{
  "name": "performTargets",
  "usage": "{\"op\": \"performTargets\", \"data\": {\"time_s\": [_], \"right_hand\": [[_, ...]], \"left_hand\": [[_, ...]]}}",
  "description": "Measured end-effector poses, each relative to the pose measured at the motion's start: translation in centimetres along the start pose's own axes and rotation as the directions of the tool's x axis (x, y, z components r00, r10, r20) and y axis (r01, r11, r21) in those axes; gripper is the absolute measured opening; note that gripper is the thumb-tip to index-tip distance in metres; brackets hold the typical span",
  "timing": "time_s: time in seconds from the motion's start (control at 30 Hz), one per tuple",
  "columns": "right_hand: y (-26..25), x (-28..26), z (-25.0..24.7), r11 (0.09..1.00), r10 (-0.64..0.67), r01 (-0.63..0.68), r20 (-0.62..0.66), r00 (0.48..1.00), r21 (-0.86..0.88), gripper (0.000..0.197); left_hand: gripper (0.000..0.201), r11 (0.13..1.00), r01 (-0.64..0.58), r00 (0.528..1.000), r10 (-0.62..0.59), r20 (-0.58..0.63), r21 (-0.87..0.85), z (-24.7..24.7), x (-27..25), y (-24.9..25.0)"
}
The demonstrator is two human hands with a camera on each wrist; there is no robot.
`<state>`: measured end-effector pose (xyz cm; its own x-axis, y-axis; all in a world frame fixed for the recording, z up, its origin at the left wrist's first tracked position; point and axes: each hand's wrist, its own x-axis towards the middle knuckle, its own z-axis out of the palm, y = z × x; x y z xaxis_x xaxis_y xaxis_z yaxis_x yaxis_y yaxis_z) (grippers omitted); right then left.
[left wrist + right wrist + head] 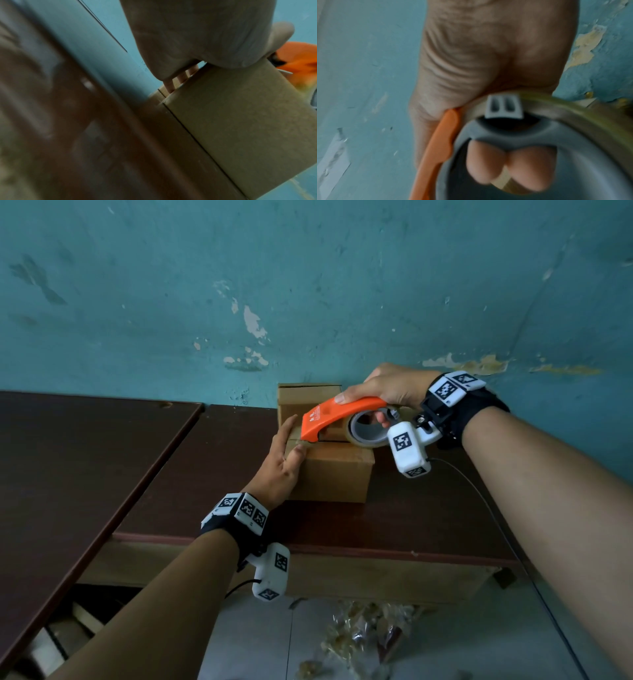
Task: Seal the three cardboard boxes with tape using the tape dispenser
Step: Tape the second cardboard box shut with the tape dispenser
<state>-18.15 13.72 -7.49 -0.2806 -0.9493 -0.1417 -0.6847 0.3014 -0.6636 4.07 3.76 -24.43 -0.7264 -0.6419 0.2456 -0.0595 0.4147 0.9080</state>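
The sealing looks to be at an early stage. The front cardboard box sits on the dark wooden table with its top flaps down, and the nose of the orange tape dispenser is at the box's top left edge, where a tape end seems to be starting; no finished strip can be made out on this box, though the dispenser hides much of the top. Directly behind the front box, against the teal wall, stands a second cardboard box, and whether it is taped cannot be told. A third box is not in view, so at least the front box, and probably more, is left to seal.

The left hand lies against the front box's left side, fingers straight along the upper edge and thumb over the top corner, steadying it just under the dispenser's nose. The right hand is above the back right of the front box, clamped on the dispenser: thumb along the orange back, fingertips curled through the grey core of the tape roll. The hands are apart, bridged by the dispenser
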Motion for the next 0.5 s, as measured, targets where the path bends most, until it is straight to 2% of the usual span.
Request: {"op": "performTargets", "data": {"time_s": [0.1,0.23,0.4,0.5], "right_hand": [[1.6,-0.6,-0.7,0.999,0.02,-0.019,-0.032,0.999,0.027,0.061],[2.4,-0.6,-0.5,1.0,0.0,0.001,-0.047,0.999,0.013,0.071],[2.3,-0.9,-0.8,1.0,-0.01,0.011,-0.032,0.999,0.02,0.071],[2.5,-0.9,-0.8,1.0,-0.02,0.021,-0.034,0.999,0.015,0.067]], "left_hand": [[0.076,1.0,0.018,1.0,-0.018,-0.018,-0.003,0.1,-0.2,0.1],[0.075,1.0,0.025,0.999,-0.025,-0.02,0.005,0.2,-0.1,0.1],[0.076,1.0,0.013,1.0,-0.013,-0.022,0.015,0.2,-0.1,0.0],[0.085,1.0,0.004,1.0,-0.004,-0.017,0.015,0.1,0.0,-0.2]]}}
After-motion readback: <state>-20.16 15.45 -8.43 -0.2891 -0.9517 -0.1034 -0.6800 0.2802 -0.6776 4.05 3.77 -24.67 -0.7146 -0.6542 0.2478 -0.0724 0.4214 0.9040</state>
